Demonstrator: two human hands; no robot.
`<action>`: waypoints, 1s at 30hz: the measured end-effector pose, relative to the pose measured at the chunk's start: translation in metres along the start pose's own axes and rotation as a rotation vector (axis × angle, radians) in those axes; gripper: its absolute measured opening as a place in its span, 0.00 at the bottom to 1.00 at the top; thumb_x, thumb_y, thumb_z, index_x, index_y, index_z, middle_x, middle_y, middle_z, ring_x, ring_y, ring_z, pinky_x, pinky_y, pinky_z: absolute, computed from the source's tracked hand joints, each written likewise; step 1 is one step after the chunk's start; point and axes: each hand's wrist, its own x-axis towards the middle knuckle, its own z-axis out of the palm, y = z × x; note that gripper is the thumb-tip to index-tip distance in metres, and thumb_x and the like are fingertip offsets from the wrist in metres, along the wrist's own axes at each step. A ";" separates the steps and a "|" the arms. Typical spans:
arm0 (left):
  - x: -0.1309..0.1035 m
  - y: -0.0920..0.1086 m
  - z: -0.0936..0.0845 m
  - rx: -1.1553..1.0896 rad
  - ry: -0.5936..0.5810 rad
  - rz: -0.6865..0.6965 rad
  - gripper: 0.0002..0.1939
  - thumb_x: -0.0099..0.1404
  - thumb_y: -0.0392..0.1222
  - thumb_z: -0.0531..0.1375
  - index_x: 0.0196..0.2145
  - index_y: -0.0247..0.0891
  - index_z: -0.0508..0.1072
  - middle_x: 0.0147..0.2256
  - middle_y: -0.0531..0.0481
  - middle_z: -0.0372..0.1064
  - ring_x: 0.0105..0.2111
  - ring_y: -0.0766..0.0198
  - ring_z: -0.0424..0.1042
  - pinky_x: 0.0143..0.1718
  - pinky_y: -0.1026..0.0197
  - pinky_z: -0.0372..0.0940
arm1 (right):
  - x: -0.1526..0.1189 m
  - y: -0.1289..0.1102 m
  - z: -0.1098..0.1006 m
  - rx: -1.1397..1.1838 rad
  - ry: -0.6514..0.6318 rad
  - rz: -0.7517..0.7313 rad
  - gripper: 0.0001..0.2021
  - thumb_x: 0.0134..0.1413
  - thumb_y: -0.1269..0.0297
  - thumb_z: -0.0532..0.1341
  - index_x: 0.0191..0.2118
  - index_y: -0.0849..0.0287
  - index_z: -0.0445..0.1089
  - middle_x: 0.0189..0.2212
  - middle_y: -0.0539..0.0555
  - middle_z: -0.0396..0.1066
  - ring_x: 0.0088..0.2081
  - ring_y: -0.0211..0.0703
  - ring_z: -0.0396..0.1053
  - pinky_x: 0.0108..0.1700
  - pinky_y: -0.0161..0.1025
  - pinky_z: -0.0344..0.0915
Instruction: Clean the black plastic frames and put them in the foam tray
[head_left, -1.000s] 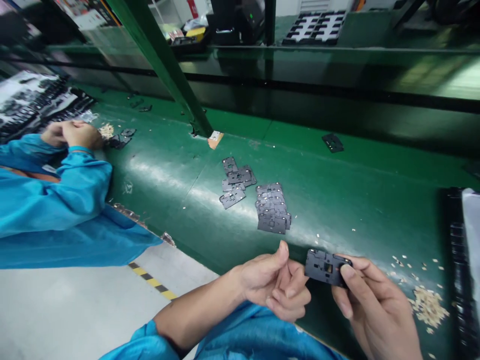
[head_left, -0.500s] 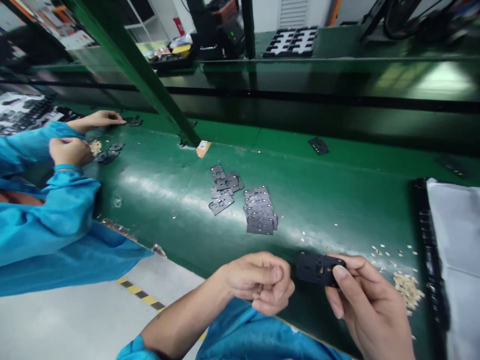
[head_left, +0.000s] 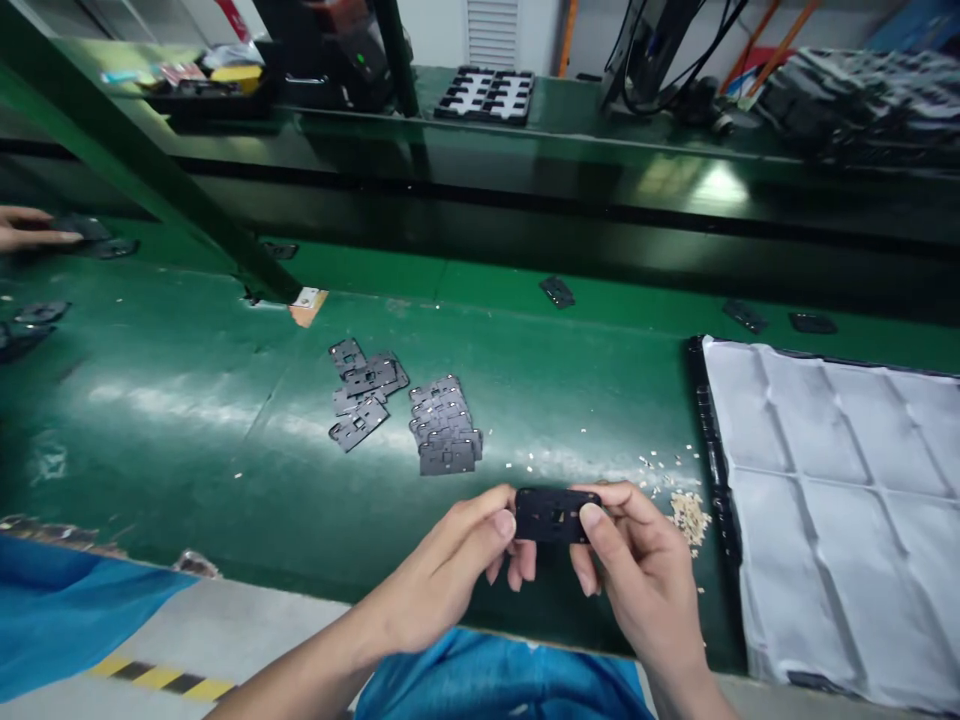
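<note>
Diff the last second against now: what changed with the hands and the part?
The left hand came over and pinched the left end of the flat black plastic plate; earlier only the right hand held it. Unchanged: the right hand's grip, and the row of matching black plates on the green bench.

Stacked plates point(head_left: 444, 430) on belt point(head_left: 187, 400), loose plates point(head_left: 364, 385) left, tray point(head_left: 832, 500) right.

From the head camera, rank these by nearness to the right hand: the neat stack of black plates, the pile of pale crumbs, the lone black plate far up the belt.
1. Pile of pale crumbs, just right of the right hand.
2. Neat stack of black plates, up and left.
3. Lone black plate, far up the belt.
</note>
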 end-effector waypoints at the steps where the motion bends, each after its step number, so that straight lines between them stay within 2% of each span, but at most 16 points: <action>1: 0.000 0.000 0.002 0.022 0.018 0.012 0.23 0.83 0.50 0.44 0.34 0.37 0.68 0.29 0.52 0.68 0.29 0.65 0.66 0.35 0.62 0.61 | -0.001 0.000 0.002 0.003 0.001 0.001 0.11 0.72 0.56 0.64 0.46 0.59 0.75 0.17 0.45 0.67 0.17 0.33 0.63 0.22 0.29 0.60; 5: -0.001 0.001 0.011 0.126 0.093 0.040 0.22 0.84 0.51 0.44 0.31 0.40 0.59 0.23 0.59 0.58 0.23 0.69 0.56 0.30 0.63 0.55 | -0.002 0.002 0.010 0.072 0.063 0.002 0.10 0.71 0.56 0.64 0.44 0.57 0.75 0.20 0.45 0.67 0.18 0.31 0.63 0.22 0.28 0.60; 10: -0.003 0.000 0.017 0.162 0.107 0.045 0.20 0.83 0.51 0.42 0.33 0.42 0.57 0.23 0.60 0.54 0.22 0.68 0.53 0.27 0.61 0.51 | 0.002 0.011 0.013 0.128 0.102 -0.048 0.10 0.69 0.56 0.65 0.39 0.56 0.76 0.33 0.47 0.69 0.18 0.25 0.60 0.18 0.24 0.54; 15: -0.004 -0.003 0.016 0.236 0.111 0.053 0.19 0.83 0.49 0.43 0.33 0.41 0.58 0.23 0.59 0.55 0.22 0.68 0.54 0.28 0.60 0.49 | 0.004 0.018 0.013 0.151 0.155 0.006 0.13 0.66 0.55 0.68 0.34 0.57 0.73 0.32 0.47 0.67 0.20 0.26 0.57 0.17 0.22 0.53; 19: -0.003 -0.003 0.015 0.130 0.135 0.050 0.20 0.82 0.50 0.45 0.31 0.41 0.57 0.24 0.58 0.54 0.22 0.69 0.55 0.28 0.61 0.49 | 0.005 0.020 0.013 0.162 0.157 0.017 0.12 0.65 0.55 0.69 0.33 0.57 0.73 0.31 0.47 0.67 0.21 0.27 0.56 0.18 0.23 0.54; 23: -0.002 -0.004 0.014 0.030 0.215 0.042 0.19 0.81 0.48 0.47 0.31 0.39 0.60 0.24 0.58 0.56 0.24 0.69 0.56 0.28 0.62 0.49 | 0.005 0.019 0.016 0.109 0.132 0.026 0.10 0.66 0.57 0.68 0.35 0.57 0.74 0.29 0.47 0.67 0.18 0.26 0.57 0.17 0.25 0.56; 26: 0.000 -0.006 0.015 0.001 0.269 0.030 0.19 0.81 0.46 0.47 0.31 0.39 0.60 0.24 0.58 0.56 0.24 0.68 0.57 0.28 0.62 0.50 | 0.003 0.017 0.020 0.060 0.117 -0.023 0.09 0.68 0.59 0.66 0.37 0.57 0.75 0.29 0.47 0.68 0.17 0.26 0.60 0.18 0.25 0.58; 30: 0.002 -0.011 0.016 -0.045 0.319 0.031 0.19 0.80 0.45 0.47 0.29 0.40 0.59 0.23 0.58 0.54 0.24 0.68 0.55 0.28 0.62 0.49 | 0.000 0.015 0.027 -0.022 0.105 -0.162 0.06 0.70 0.63 0.64 0.38 0.56 0.75 0.30 0.48 0.70 0.16 0.27 0.62 0.16 0.26 0.59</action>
